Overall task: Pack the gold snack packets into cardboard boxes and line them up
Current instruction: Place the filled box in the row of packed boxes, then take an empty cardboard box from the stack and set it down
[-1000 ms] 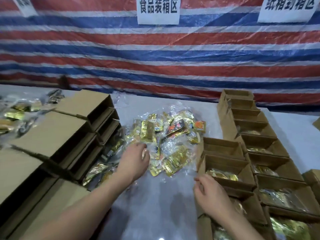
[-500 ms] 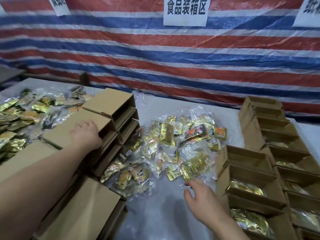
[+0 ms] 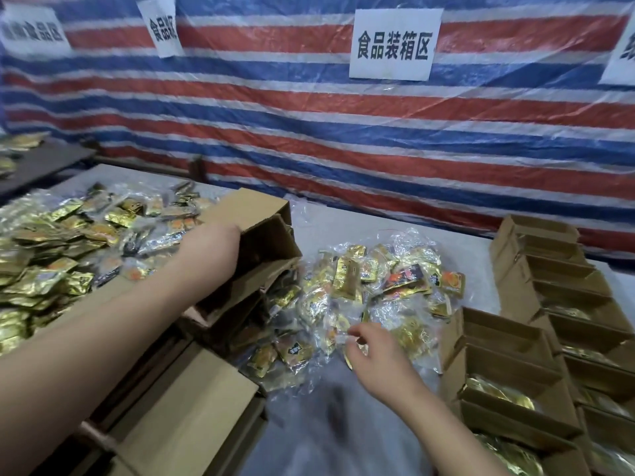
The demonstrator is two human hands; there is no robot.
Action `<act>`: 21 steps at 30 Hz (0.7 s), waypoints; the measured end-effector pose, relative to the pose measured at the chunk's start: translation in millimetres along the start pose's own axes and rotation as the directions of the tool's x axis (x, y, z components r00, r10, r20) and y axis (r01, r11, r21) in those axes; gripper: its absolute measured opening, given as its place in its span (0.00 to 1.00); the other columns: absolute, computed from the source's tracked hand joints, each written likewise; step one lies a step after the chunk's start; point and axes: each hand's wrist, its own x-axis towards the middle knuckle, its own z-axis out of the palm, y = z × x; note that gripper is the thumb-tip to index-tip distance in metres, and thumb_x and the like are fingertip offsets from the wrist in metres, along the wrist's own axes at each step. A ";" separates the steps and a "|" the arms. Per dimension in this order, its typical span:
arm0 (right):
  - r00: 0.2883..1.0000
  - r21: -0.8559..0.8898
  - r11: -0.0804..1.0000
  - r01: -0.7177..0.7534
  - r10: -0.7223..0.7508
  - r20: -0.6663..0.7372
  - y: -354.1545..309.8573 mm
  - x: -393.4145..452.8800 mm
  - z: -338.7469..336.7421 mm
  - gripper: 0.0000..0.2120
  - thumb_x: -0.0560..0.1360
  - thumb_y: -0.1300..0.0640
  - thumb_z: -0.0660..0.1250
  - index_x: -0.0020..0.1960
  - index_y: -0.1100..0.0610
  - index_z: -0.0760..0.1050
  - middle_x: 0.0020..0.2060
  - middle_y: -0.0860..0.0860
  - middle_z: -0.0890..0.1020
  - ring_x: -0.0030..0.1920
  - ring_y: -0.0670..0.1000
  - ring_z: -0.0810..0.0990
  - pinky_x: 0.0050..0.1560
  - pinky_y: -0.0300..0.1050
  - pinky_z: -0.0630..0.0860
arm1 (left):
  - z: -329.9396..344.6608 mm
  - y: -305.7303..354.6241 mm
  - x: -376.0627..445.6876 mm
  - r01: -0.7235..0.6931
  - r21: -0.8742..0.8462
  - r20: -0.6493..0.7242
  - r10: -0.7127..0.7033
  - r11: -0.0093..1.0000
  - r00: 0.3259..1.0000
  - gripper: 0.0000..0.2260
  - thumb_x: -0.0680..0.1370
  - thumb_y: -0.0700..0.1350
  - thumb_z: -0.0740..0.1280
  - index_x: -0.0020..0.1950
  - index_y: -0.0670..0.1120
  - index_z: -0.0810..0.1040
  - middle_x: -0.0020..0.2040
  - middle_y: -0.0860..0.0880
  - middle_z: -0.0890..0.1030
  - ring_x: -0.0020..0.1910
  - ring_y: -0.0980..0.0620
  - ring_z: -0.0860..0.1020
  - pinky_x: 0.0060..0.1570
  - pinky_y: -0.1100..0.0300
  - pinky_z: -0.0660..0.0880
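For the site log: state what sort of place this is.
Probably a makeshift food packing station: a striped tarp wall with a paper sign, a table heaped with gold snack packets, and rows of open cardboard boxes.

Left hand (image 3: 220, 242) reaching forward, fingers hidden; right hand (image 3: 374, 352) fingers curled, pinching.

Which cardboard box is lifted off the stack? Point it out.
The tilted cardboard box at the top of the left stack: the left hand grips it, open side facing right. The filled boxes on the right sit flat.
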 end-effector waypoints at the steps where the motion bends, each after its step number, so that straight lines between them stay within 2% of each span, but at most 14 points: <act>1: 0.999 0.058 0.998 0.000 0.002 -0.036 -9.6 3.2 -8.1 0.13 0.79 0.50 0.63 0.61 0.53 0.78 0.52 0.46 0.78 0.56 0.48 0.78 0.56 0.42 0.73 | -12.4 6.6 -8.7 -0.035 0.005 -0.046 0.035 0.999 0.998 0.08 0.76 0.38 0.62 0.54 0.45 0.76 0.46 0.45 0.80 0.48 0.42 0.80 0.42 0.53 0.76; 4: 0.989 0.230 0.973 -0.001 0.035 -0.143 -37.6 4.9 -43.6 0.27 0.76 0.43 0.63 0.73 0.50 0.67 0.64 0.44 0.74 0.63 0.45 0.73 0.64 0.47 0.71 | -39.4 35.8 -35.2 -0.148 -0.050 -0.098 0.142 0.988 0.985 0.09 0.76 0.40 0.64 0.54 0.50 0.77 0.45 0.48 0.80 0.46 0.45 0.80 0.39 0.55 0.75; 7: 0.985 0.353 0.936 0.011 0.051 -0.167 -53.6 -6.0 -83.3 0.33 0.70 0.44 0.60 0.75 0.44 0.61 0.70 0.43 0.68 0.67 0.45 0.69 0.66 0.51 0.71 | -49.7 68.1 -59.6 -0.230 -0.140 -0.064 0.223 0.963 0.973 0.10 0.77 0.40 0.63 0.57 0.49 0.77 0.49 0.47 0.81 0.49 0.44 0.80 0.45 0.51 0.79; 11: 0.999 0.280 0.960 -0.023 0.035 -0.038 -47.0 -40.4 -115.9 0.33 0.70 0.45 0.58 0.76 0.44 0.60 0.74 0.45 0.66 0.70 0.47 0.67 0.69 0.53 0.68 | -42.1 106.0 -95.3 -0.360 -0.204 -0.077 0.351 0.910 0.933 0.11 0.79 0.41 0.60 0.59 0.50 0.75 0.52 0.47 0.81 0.52 0.44 0.79 0.46 0.53 0.77; 15: 0.993 0.160 0.980 -0.116 0.114 0.025 -26.9 -83.1 -118.3 0.34 0.70 0.42 0.61 0.75 0.41 0.59 0.70 0.43 0.68 0.62 0.47 0.75 0.66 0.52 0.72 | -18.0 140.1 -129.6 -0.453 -0.262 0.000 0.470 0.852 0.883 0.12 0.79 0.43 0.61 0.60 0.54 0.77 0.55 0.49 0.80 0.55 0.46 0.78 0.51 0.53 0.77; 17: 0.987 -0.026 0.988 -0.152 0.153 0.042 -11.9 -105.3 -107.6 0.29 0.72 0.44 0.63 0.73 0.44 0.65 0.67 0.46 0.74 0.64 0.49 0.75 0.65 0.47 0.72 | -2.7 152.5 -144.8 -0.502 -0.275 0.031 0.530 0.820 0.848 0.09 0.78 0.45 0.61 0.55 0.53 0.78 0.52 0.49 0.81 0.53 0.46 0.78 0.49 0.54 0.76; 19: 0.982 -0.197 0.963 -0.185 0.190 0.007 3.7 -127.3 -88.4 0.16 0.75 0.48 0.63 0.62 0.48 0.75 0.57 0.49 0.81 0.57 0.52 0.79 0.56 0.45 0.76 | 16.3 162.8 -160.8 -0.541 -0.294 0.046 0.577 0.788 0.816 0.07 0.77 0.46 0.62 0.52 0.51 0.79 0.50 0.48 0.81 0.52 0.45 0.78 0.47 0.55 0.74; 21: 0.970 -0.256 0.937 -0.237 0.242 -0.013 20.6 -147.0 -64.8 0.08 0.77 0.50 0.63 0.52 0.52 0.77 0.47 0.50 0.82 0.51 0.54 0.80 0.49 0.47 0.77 | 39.6 170.1 -175.7 -0.544 -0.334 0.090 0.600 0.770 0.795 0.07 0.77 0.48 0.64 0.52 0.51 0.79 0.49 0.48 0.81 0.51 0.46 0.78 0.47 0.54 0.75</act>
